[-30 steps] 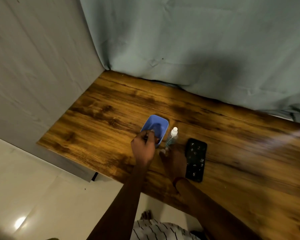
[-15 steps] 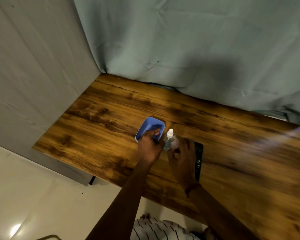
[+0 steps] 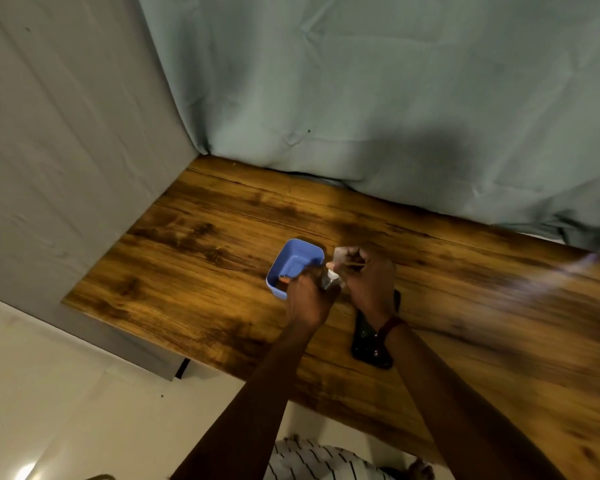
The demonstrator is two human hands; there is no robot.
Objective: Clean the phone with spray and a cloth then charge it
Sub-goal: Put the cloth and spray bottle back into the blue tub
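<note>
Early stage: left hand [image 3: 307, 299] grips the spray bottle [image 3: 329, 279], right hand [image 3: 368, 282] apparently pinching its cap; phone [image 3: 373, 344] unwiped, uncharged on the worktop [image 3: 222, 237].

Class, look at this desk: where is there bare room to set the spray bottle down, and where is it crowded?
Free: the wooden desk between the grey wall and the blue tub; the strip along the curtain behind the tub; the wide stretch right of the phone. Crowded: the middle, where left hand, right hand, spray bottle, tub and phone bunch together.
</note>
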